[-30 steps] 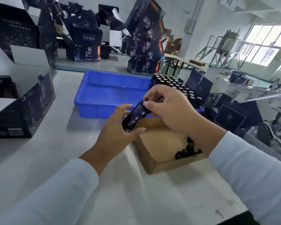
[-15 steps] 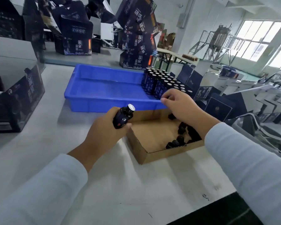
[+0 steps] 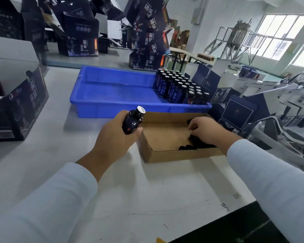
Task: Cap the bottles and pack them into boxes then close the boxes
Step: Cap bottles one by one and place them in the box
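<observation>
My left hand [image 3: 115, 135] grips a small dark bottle [image 3: 132, 122] with a white sealed mouth and no cap, tilted to the right over the table. My right hand [image 3: 204, 130] reaches down into a shallow cardboard tray [image 3: 165, 155] and its curled fingers close on one of the black caps [image 3: 188, 147] heaped in the tray's right corner. Behind the tray a blue plastic bin [image 3: 112, 95] holds several upright uncapped bottles [image 3: 179, 86] at its right end.
An open dark printed box [image 3: 19, 106] stands at the left on the grey table. More dark boxes [image 3: 147, 41] are stacked behind the bin. Flat dark cartons [image 3: 235, 111] lie to the right. The table's front edge runs along the lower right.
My right hand left the bottle's mouth, moved right and dropped into the cardboard tray onto the caps. My left hand turned the bottle more upright and kept hold of it.
</observation>
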